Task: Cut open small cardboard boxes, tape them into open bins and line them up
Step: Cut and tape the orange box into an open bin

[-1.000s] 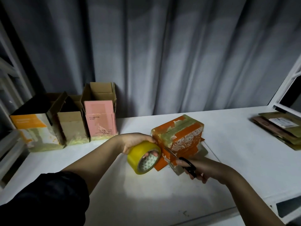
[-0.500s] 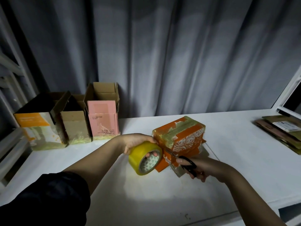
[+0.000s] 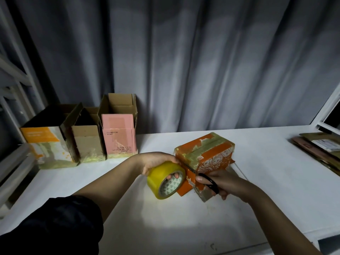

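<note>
Scissors (image 3: 206, 178) in right hand (image 3: 226, 183) cutting tape at orange box (image 3: 204, 157) w/ left hand (image 3: 156, 161) gripping yellow tape roll (image 3: 166, 180); next: snip clean, press end flat.

Dark sleeve (image 3: 55, 223) on the left arm, pushed up above the elbow, loose and creased. Right arm bare as far as visible. Both hands (image 3: 156, 162) bare, ungloved, without rings or watch.

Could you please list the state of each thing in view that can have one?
Orange box: taped, on its side.
Tape roll: held by left hand.
Scissors: held by right hand, blades at the box.
Three bins: upright, open-topped, in a row.
</note>
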